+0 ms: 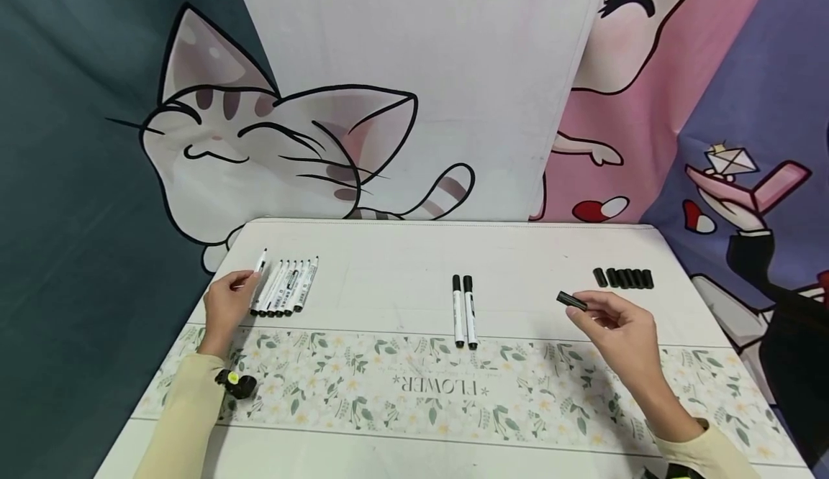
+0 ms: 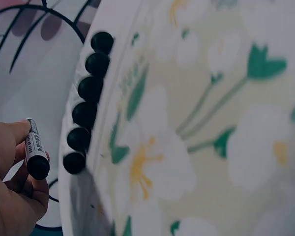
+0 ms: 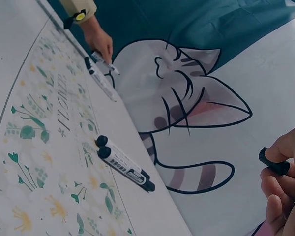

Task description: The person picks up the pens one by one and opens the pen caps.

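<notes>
One uncapped marker (image 1: 262, 262), at lower left of the head view, is pinched by the left hand (image 1: 228, 302) beside a row of markers (image 1: 285, 290); at lower right, the right hand (image 1: 620, 331) pinches a black cap (image 1: 571, 300). A sideways knock from that marker could roll the row apart.

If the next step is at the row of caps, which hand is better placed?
Likely the right hand: it holds a cap near the row, while the left hand, across the table, pinches an uncapped pen beside other pens.
</notes>
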{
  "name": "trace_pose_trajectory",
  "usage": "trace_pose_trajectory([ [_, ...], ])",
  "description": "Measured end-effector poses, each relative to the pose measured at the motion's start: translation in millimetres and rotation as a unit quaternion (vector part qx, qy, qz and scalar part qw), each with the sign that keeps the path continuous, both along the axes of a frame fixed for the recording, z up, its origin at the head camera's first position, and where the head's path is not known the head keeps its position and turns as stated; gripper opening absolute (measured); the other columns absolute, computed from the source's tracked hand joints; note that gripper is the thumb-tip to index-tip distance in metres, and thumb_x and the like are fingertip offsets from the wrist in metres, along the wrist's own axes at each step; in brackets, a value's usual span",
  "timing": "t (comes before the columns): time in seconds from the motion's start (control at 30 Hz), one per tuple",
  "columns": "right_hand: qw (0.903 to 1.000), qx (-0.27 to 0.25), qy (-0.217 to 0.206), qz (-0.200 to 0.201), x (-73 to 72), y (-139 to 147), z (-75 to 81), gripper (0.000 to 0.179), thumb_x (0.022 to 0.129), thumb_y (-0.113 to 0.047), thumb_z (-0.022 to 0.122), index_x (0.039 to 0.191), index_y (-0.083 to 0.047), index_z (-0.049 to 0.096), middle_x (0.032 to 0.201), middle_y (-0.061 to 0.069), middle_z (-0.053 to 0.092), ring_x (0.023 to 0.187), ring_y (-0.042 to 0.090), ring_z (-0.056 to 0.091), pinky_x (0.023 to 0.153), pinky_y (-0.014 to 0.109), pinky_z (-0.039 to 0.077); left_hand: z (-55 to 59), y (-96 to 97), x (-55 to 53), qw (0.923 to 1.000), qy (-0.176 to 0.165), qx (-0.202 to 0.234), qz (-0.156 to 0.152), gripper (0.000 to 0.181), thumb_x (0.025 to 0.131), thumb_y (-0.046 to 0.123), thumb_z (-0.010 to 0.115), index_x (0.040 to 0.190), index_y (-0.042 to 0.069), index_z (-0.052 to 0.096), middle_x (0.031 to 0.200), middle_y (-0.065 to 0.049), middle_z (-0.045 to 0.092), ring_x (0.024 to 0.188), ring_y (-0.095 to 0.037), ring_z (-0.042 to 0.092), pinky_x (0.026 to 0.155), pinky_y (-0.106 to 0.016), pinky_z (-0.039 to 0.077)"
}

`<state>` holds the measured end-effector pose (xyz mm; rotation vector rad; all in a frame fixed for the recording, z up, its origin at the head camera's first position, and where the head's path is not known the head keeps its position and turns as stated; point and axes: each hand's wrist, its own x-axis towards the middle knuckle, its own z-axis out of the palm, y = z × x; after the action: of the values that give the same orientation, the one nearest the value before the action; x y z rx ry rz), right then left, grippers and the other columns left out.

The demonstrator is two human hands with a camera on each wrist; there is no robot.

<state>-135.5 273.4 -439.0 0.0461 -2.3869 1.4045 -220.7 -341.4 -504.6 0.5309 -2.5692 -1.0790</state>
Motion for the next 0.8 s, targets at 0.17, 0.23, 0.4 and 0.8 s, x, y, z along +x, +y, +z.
trace_pose_trajectory([
  [0.17, 0.9999, -0.011, 0.001, -0.001, 0.6, 0.9, -0.3, 0.026, 0.088, -0.007, 0.081, 0.113, -0.002, 0.075, 0.088, -0.013, 0.070, 0.077, 0.002, 0.066, 0.067, 0.012, 0.051, -8.8, -7.9, -5.3, 0.9995, -0.032, 0.006, 0.003, 0.048, 0.104, 0.043, 0.057, 0.129, 0.004, 0.069, 0.115, -0.019, 0.067, 0.096, -0.029, 0.062, 0.070, -0.033, 0.046],
  [0.23, 0.9999, -0.013, 0.001, 0.001, 0.5, 1.0, -0.6, 0.026, 0.088, -0.006, 0.081, 0.113, -0.002, 0.075, 0.088, -0.013, 0.070, 0.077, 0.003, 0.065, 0.067, 0.012, 0.051, -11.2, -9.4, -7.4, 0.9990, -0.043, 0.008, 0.007, 0.049, 0.104, 0.044, 0.057, 0.128, 0.003, 0.068, 0.114, -0.018, 0.066, 0.095, -0.029, 0.062, 0.070, -0.033, 0.046],
  [0.4, 0.9999, -0.011, 0.000, 0.001, 0.9, 1.5, -3.2, 0.027, 0.088, -0.005, 0.081, 0.114, -0.001, 0.075, 0.088, -0.014, 0.070, 0.076, 0.003, 0.065, 0.066, 0.013, 0.051, -14.6, -10.4, -7.8, 0.9977, -0.065, 0.013, 0.013, 0.052, 0.103, 0.046, 0.056, 0.127, 0.002, 0.068, 0.112, -0.016, 0.066, 0.093, -0.027, 0.062, 0.070, -0.033, 0.047],
  [0.8, 0.9990, -0.035, -0.004, -0.025, 1.3, 4.2, -0.4, 0.028, 0.088, -0.007, 0.081, 0.115, 0.001, 0.074, 0.086, -0.016, 0.073, 0.075, 0.001, 0.069, 0.064, 0.013, 0.052, -20.9, -12.0, -7.1, 0.9969, -0.073, 0.028, 0.015, 0.053, 0.101, 0.046, 0.060, 0.128, 0.001, 0.067, 0.114, -0.017, 0.067, 0.096, -0.029, 0.064, 0.071, -0.033, 0.048],
])
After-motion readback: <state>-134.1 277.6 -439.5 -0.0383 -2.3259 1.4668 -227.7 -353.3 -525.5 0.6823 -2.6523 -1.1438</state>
